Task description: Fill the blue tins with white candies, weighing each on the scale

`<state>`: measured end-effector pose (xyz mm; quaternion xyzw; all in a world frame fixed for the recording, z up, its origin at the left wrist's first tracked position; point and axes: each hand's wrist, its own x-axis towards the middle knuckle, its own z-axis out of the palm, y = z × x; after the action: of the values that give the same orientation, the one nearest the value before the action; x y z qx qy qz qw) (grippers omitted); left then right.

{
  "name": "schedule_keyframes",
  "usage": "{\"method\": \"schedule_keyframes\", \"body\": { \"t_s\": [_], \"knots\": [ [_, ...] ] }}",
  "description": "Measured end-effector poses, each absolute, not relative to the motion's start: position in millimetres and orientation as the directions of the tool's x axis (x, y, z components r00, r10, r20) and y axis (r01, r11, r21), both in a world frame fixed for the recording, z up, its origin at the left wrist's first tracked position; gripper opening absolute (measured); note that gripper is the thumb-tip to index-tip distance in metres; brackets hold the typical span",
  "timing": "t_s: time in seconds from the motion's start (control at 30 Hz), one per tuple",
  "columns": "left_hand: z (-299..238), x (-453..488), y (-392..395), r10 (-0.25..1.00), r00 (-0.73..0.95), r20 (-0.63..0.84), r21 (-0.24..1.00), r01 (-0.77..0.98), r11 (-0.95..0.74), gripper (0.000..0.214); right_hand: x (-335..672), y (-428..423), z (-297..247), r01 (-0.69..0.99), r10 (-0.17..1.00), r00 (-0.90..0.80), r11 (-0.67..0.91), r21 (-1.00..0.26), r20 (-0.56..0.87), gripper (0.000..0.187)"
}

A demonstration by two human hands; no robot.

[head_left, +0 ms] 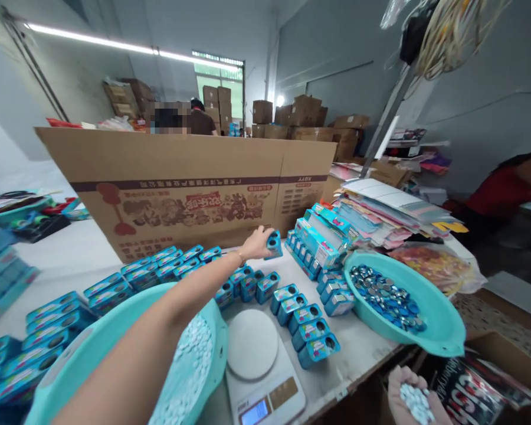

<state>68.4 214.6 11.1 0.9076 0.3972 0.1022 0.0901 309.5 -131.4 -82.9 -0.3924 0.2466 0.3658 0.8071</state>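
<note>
My left hand (257, 242) is stretched out across the table with its fingers closed around a small blue tin (273, 247) that has a round hole in its top. At the lower right, my right hand (397, 394) is cupped palm up, holding a heap of pale blue-white tablets (416, 402). More tablets fill a large turquoise basin (219, 348) under my left forearm. Rows of similar blue tins (312, 336) stand around a white digital scale (253, 345), whose plate is bare. The scale's display digits are too blurred to read.
A turquoise basin (446, 339) of blue and silver lids stands at the right. Behind the tins rises a large cardboard panel (203, 156). Blue display boxes (321, 236) and stacked printed sheets (380, 203) lie at the back right. An open carton (504, 354) is below; a person in red sits far right.
</note>
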Motion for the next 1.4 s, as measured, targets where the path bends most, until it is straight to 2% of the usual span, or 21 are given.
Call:
{"method": "schedule_keyframes", "body": {
  "t_s": [0.07, 0.1, 0.17, 0.27, 0.4, 0.53, 0.67, 0.77, 0.93, 1.03, 1.23, 1.3, 1.4],
  "knots": [
    [42, 53, 187, 0.722, 0.647, 0.245, 0.315, 0.651, -0.691, 0.076, 301, -127, -72, -0.712, 0.356, 0.657, 0.582, -0.393, -0.664, 0.04],
    [56, 43, 170, 0.707, 0.645, 0.289, 0.332, 0.625, -0.706, 0.076, 296, -126, -66, -0.702, 0.373, 0.654, 0.622, -0.345, -0.658, 0.039],
    [77, 24, 132, 0.7, 0.648, 0.3, 0.35, 0.608, -0.713, 0.076, 286, -124, -57, -0.699, 0.401, 0.639, 0.659, -0.278, -0.656, 0.039],
    [79, 0, 73, 0.737, 0.653, 0.175, 0.334, 0.664, -0.669, 0.078, 272, -126, -49, -0.723, 0.453, 0.627, 0.642, -0.256, -0.634, 0.038],
    [37, -10, 20, 0.784, 0.62, 0.012, 0.275, 0.752, -0.599, 0.073, 255, -135, -47, -0.771, 0.532, 0.614, 0.563, -0.298, -0.583, 0.037],
    [-3, -6, 5, 0.81, 0.582, -0.064, 0.201, 0.803, -0.561, 0.072, 250, -145, -45, -0.784, 0.575, 0.612, 0.534, -0.318, -0.544, 0.035],
    [-20, -5, -1, 0.81, 0.579, -0.093, 0.175, 0.81, -0.559, 0.083, 253, -154, -42, -0.781, 0.574, 0.609, 0.554, -0.287, -0.547, 0.036],
    [-27, -8, -9, 0.81, 0.586, -0.037, 0.212, 0.796, -0.566, 0.086, 251, -154, -42, -0.785, 0.584, 0.609, 0.537, -0.307, -0.536, 0.035],
    [-38, -19, -17, 0.797, 0.603, 0.027, 0.275, 0.762, -0.586, 0.069, 243, -141, -41, -0.805, 0.611, 0.589, 0.498, -0.321, -0.529, 0.036],
    [-35, -24, -17, 0.788, 0.614, 0.044, 0.334, 0.735, -0.591, 0.065, 240, -131, -43, -0.816, 0.621, 0.576, 0.47, -0.335, -0.532, 0.035],
    [-6, -49, -57, 0.778, 0.6, 0.188, 0.49, 0.629, -0.604, 0.053, 235, -113, -50, -0.793, 0.632, 0.601, 0.399, -0.46, -0.489, 0.03],
    [-5, -67, -85, 0.799, 0.565, 0.207, 0.546, 0.611, -0.573, 0.048, 229, -109, -52, -0.801, 0.695, 0.577, 0.379, -0.464, -0.429, 0.024],
    [-22, -99, -129, 0.86, 0.476, 0.182, 0.561, 0.668, -0.488, 0.05, 216, -101, -50, -0.868, 0.838, 0.433, 0.289, -0.403, -0.332, 0.016]
  ]
}}
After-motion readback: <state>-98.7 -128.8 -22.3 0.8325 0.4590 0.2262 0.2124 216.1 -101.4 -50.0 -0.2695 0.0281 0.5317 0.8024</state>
